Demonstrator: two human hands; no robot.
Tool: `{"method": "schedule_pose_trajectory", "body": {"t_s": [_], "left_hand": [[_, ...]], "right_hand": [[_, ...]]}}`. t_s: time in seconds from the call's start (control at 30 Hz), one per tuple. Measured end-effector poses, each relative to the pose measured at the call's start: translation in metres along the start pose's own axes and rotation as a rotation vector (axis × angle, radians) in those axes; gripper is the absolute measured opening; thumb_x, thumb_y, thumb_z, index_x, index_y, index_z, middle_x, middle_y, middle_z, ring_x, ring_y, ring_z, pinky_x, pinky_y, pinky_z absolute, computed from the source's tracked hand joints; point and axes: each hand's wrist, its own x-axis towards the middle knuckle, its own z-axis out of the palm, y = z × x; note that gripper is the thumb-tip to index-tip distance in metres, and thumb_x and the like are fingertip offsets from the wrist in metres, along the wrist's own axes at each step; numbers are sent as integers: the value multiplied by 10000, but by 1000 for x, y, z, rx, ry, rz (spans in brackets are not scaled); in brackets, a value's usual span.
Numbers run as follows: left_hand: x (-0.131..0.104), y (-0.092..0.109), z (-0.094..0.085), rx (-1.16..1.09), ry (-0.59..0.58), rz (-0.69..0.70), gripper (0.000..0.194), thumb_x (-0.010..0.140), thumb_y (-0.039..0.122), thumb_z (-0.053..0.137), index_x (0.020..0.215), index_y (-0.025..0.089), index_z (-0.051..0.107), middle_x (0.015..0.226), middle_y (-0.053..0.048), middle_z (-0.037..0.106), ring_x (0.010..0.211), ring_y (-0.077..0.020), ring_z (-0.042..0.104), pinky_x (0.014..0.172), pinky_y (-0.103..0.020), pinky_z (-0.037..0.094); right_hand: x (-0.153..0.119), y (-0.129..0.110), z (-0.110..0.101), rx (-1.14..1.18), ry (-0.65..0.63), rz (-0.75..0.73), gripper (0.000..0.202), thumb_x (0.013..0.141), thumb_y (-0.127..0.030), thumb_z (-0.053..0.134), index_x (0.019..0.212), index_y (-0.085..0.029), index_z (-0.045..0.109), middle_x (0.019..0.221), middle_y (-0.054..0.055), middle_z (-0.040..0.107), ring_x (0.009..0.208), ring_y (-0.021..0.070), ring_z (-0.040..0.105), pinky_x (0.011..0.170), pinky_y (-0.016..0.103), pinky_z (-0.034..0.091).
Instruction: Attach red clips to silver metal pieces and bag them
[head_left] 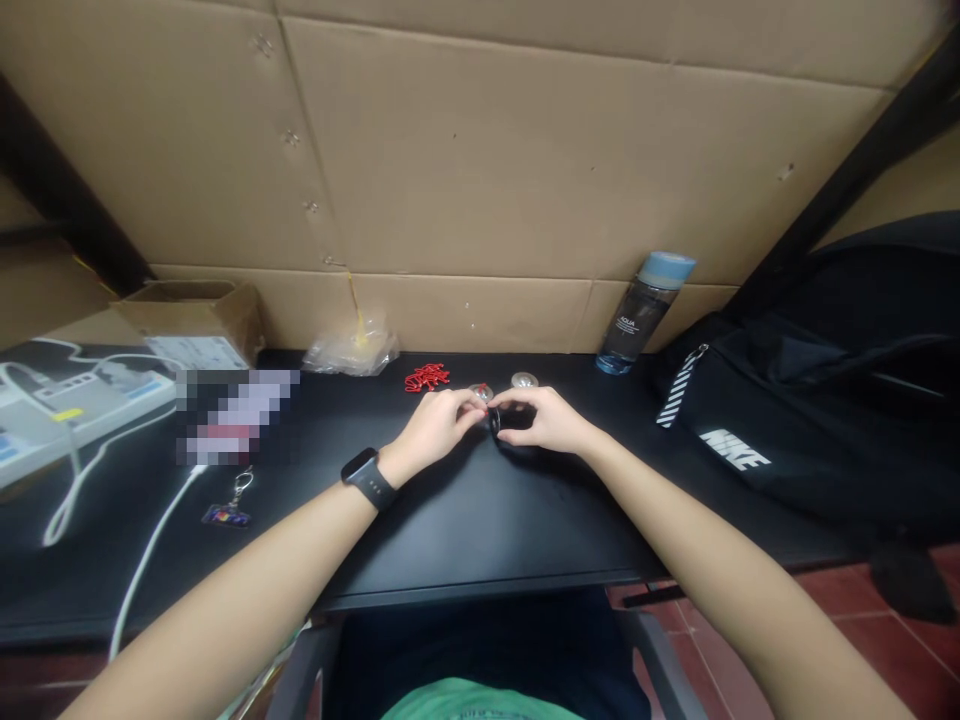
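My right hand [546, 418] grips a black round piece [495, 420] with a shiny rim, held on edge between thumb and fingers. Close against it, the fingertips of my left hand [442, 428] are pinched together; a speck of red shows there, but what they hold is too small to tell. Just behind the fingers lies a silvery round part [481, 391] with a bit of red on it, partly hidden by my left hand. Another silvery round part [524, 381] rests behind my right hand. To the left is a pile of small red clip-like pieces [426, 377].
A clear plastic bag [352, 350] and an open cardboard box [191, 315] stand along the back left. White cables and a power strip [82, 420] lie left, near a keychain [229, 515]. A water bottle [637, 320] and black bag [750, 420] are right.
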Motion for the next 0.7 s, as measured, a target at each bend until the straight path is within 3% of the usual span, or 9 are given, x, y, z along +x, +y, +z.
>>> {"method": "schedule_pose_trajectory", "body": {"t_s": [0.4,0.7], "left_hand": [[-2,13,3,-29,-11,-108,53,881,291,729,894,263,772,884,17,787,900,-194,712,922,-337,394],[-2,11,10,35,13,-101,95,914,296,696,879,260,777,972,-8,784,998,-234,665,978,-406,297]], "right_hand": [[2,-4,3,16,-7,-16,428,737,-281,813,1155,-239,735,1016,34,749,915,203,686,827,314,540],[3,-4,4,18,-14,-13,426,749,-299,818,1160,-230,732,1016,36,754,907,200,685,842,320,539]]}}
